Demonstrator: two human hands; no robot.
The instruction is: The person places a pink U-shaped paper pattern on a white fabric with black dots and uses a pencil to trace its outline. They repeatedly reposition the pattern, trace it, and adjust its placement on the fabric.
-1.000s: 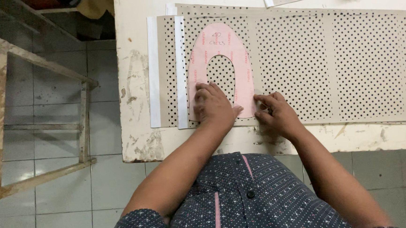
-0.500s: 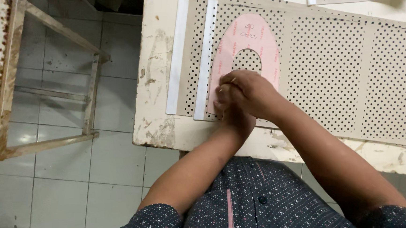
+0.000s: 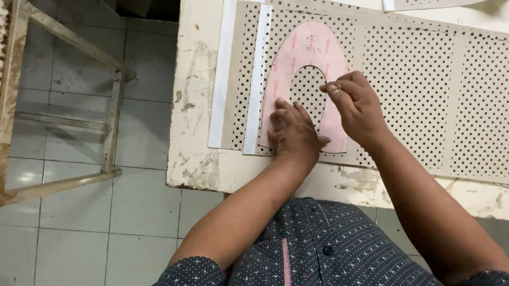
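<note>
- worktable [image 3: 196, 105]: chipped, pale; its near edge runs just below our hands; tiled floor and a wooden frame [image 3: 58, 108] sit left
- perforated sheet [image 3: 427, 85]: lies flat across the table; open run to the right
- pink template [image 3: 302, 57]: arch-shaped, on the sheet's left end; we press evenly so it can't creep
- left hand [image 3: 292, 135]: flat, fingers spread, pinning the template's lower leg
- right hand [image 3: 352, 104]: fingers pinched together at the cut-out's edge; any tool inside we can't tell

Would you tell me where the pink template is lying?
The pink template lies on the perforated sheet, left of centre, under the left hand.
</note>
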